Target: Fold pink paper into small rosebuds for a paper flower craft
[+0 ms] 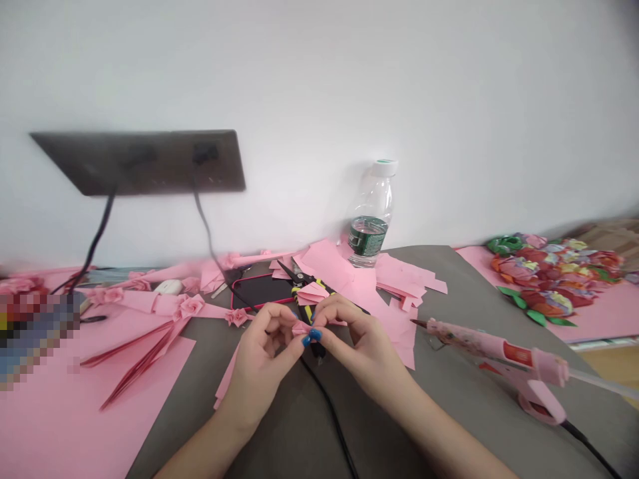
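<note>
Both hands meet at the middle of the view, over the grey tabletop. Between their fingertips is a small folded pink paper piece (300,328). My left hand (267,356) pinches it from the left with curled fingers. From the right, my right hand (352,339) pinches the same piece, its blue-painted thumbnail beside the left one. Just behind the fingers lie black and yellow pliers (303,307), with small pink paper pieces (312,291) on top. A dark phone with a pink edge (264,291) lies behind my left hand.
Behind stands a water bottle (370,219) among pink paper sheets (399,276). A pink glue gun (519,366) lies at right, near colourful paper flowers (554,273). Pink paper roses (188,306) lie left. A black cable (332,412) runs beneath the hands.
</note>
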Motion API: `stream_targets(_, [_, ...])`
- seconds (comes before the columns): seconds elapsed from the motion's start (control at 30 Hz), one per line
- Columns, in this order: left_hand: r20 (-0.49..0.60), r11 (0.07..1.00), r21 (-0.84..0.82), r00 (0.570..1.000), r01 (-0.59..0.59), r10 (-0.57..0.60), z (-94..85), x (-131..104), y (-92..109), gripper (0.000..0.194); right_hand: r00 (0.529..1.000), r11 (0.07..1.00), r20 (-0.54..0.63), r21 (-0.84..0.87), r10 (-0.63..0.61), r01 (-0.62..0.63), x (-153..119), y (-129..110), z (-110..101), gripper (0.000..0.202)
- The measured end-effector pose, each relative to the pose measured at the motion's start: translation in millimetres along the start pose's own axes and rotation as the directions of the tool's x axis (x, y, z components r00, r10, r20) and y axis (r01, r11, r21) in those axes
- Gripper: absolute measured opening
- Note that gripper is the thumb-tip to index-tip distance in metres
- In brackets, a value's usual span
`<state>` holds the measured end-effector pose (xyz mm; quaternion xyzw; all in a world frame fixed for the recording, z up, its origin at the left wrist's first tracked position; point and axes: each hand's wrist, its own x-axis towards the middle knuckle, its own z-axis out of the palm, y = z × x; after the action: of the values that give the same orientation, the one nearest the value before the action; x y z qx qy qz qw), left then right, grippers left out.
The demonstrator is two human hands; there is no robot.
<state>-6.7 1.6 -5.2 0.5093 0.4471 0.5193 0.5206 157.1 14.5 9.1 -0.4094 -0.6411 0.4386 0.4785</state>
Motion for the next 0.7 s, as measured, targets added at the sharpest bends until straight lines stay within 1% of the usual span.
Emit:
stream_targets(0.13, [0.001, 0.998, 0.064, 1.000, 0.026, -0.026, -0.2, 0.1, 2.4, 0.015, 0.999, 0.999, 0.029, -0.036, -0.030, 0.031, -1.7, -2.8, 1.6, 0.014])
stream_targets(0.23, [0.021, 0.997, 0.069, 0.999, 0.045, -0.047, 0.2, 0.4, 2.2, 0.019, 0.999, 0.999, 0.022, -0.015, -0.041, 0.041, -2.8, -5.2, 1.9, 0.016])
stream_targets(0.33, [0.042, 0.997, 0.025, 0.996, 0.072, -0.073, 1.6, -0.1, 0.4, 0.027, 0.999, 0.997, -0.021, 0.068, -0.028, 0.029, -2.4, -4.9, -1.1, 0.021])
stream_targets(0.47, [0.092, 0.989, -0.104, 0.992, 0.101, -0.092, 3.5, 0.7, 0.4, 0.032, 0.998, 0.992, -0.069, 0.127, 0.010, -0.001, -0.7, -0.9, -7.2, 0.020])
stream_targets(0.53, [0.109, 0.973, -0.188, 0.988, 0.133, -0.113, 3.9, 1.5, 1.9, 0.035, 0.999, 0.993, -0.033, 0.122, 0.004, 0.000, -0.4, 0.0, -8.7, 0.018])
stream_targets(0.6, [0.144, 0.953, -0.253, 0.980, 0.168, -0.135, 4.0, 1.7, 3.3, 0.037, 0.998, 0.994, 0.031, 0.101, -0.050, 0.047, -0.5, -1.5, -8.8, 0.019])
stream_targets(0.7, [0.191, 0.934, -0.285, 0.968, 0.216, -0.165, 3.3, 0.5, 4.3, 0.040, 0.982, 0.990, 0.142, 0.096, -0.120, 0.107, -0.9, -6.4, -7.8, 0.024])
